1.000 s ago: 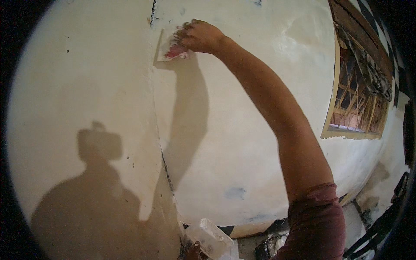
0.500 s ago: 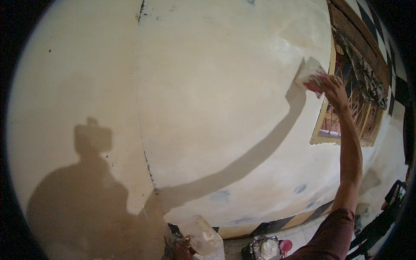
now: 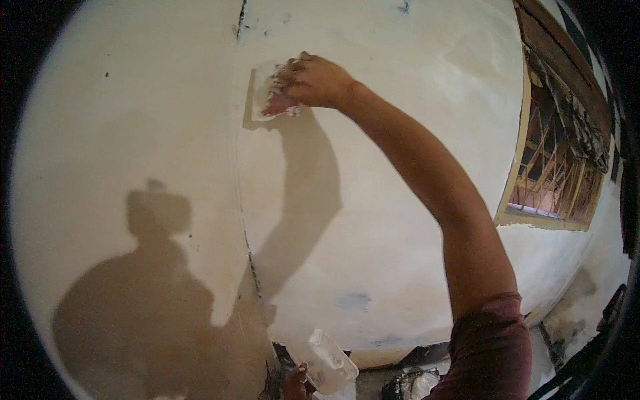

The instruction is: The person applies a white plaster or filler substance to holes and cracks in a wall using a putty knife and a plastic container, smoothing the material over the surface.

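My right arm reaches up across a cream wall [image 3: 400,280]. My right hand [image 3: 323,81] is closed on a flat putty spreader [image 3: 263,93] with a pale wide blade and a red, white-smeared grip. The blade lies against the wall just right of a vertical crack [image 3: 251,257]. At the lower edge my left hand [image 3: 295,385] grips the near side of a clear plastic tub [image 3: 325,353], which is tilted. White paste sits inside the tub. Only part of the left hand shows.
A window [image 3: 550,173] with a yellow frame, bars and a hanging dark cloth is on the right. Below stands a dark container [image 3: 398,387] with a white bag [image 3: 425,383]. A dark shape [image 3: 593,347] shows at the lower right. My shadow covers the wall's left.
My right hand has swept the spreader leftward across the wall, from beside the window to near the crack. My left hand still holds the tub. The view has shifted slightly.
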Demonstrator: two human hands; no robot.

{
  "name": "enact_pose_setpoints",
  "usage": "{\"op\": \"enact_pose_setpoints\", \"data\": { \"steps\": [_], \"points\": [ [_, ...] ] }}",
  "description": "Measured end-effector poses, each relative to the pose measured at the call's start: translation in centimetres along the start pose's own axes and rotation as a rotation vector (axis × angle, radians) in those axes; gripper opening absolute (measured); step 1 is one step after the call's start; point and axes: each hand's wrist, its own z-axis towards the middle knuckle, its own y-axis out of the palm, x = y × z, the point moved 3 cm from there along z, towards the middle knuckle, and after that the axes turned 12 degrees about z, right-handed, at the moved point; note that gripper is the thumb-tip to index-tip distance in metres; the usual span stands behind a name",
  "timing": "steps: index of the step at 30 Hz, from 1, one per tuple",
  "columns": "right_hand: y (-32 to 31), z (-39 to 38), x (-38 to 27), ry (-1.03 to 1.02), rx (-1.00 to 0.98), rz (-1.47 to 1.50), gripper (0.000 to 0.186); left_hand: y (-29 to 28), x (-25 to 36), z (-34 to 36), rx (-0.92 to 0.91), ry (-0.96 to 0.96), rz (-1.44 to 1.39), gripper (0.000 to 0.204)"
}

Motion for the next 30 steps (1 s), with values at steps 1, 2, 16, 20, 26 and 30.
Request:
{"op": "enact_pose_setpoints", "data": {
  "steps": [1, 2, 16, 20, 26, 30],
  "points": [
    [0.4, 1.0, -0.1, -0.017, -0.019, -0.043, 0.031, -0.3, -0.2, -0.1, 0.007, 0.008, 0.007, 0.045],
    [0.8, 1.8, -0.1, -0.032, -0.04, -0.086, 0.026, -0.6, 0.1, 0.1, 0.006, 0.013, 0.01, 0.045],
    [-12.0, -41.3, 11.9, 0.215, -0.078, -0.188, 0.022, 1.0, -0.6, 2.2, -0.044, 0.076, 0.073, 0.048],
    [-17.5, -51.0, 9.9, 0.487, -0.099, -0.282, 0.018, 1.4, -2.6, 4.2, -0.135, 0.277, 0.287, 0.049],
    [-9.3, -44.3, -10.1, 1.312, 0.339, 0.667, 0.014, 8.7, 2.0, 2.2, -0.193, -0.051, 0.224, 0.039],
    [-4.4, -43.6, -23.1, 1.593, 0.73, 1.831, 0.018, 13.2, 2.5, 1.9, -0.148, 0.109, 0.092, 0.037]
  ]
}}
